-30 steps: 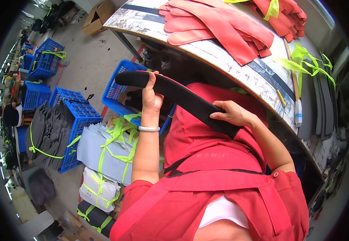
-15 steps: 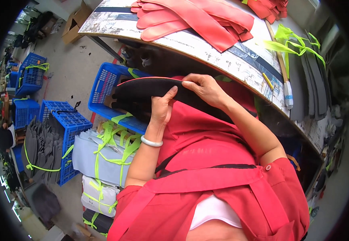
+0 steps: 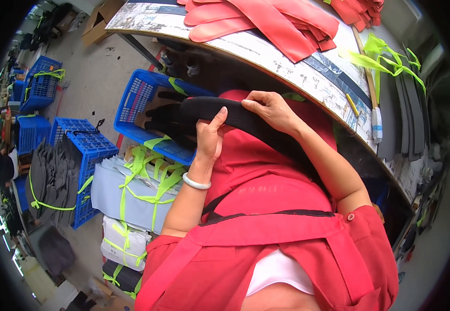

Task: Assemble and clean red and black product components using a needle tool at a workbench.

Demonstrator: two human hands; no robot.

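Observation:
A long black ribbed fabric strip [image 3: 266,136] lies across my lap, its far end lifted over the edge of a blue plastic basket [image 3: 132,101]. My left hand [image 3: 210,136] is closed on it, thumb pressed on the upper face and fingers hidden beneath. Farther right along the upper edge, my right hand [image 3: 272,111] pinches the same strip between thumb and curled fingers. Only a tiny spot of red shows near the strip's far end. Inside the basket lie several similar black pieces [image 3: 165,122].
A worktable [image 3: 235,49] stands ahead, bearing stacked coral-red strips [image 3: 266,28], a yellow pen-like stick [image 3: 352,105] and tied dark grey strips [image 3: 403,124]. To the left are tied light-grey bundles [image 3: 126,197], a white package [image 3: 116,241], a blue crate [image 3: 88,142] and a cardboard box [image 3: 100,23].
The strip has turned in my hands: the long red edge seen before is now nearly out of sight, and the black ribbed face shows. Both hands keep their hold.

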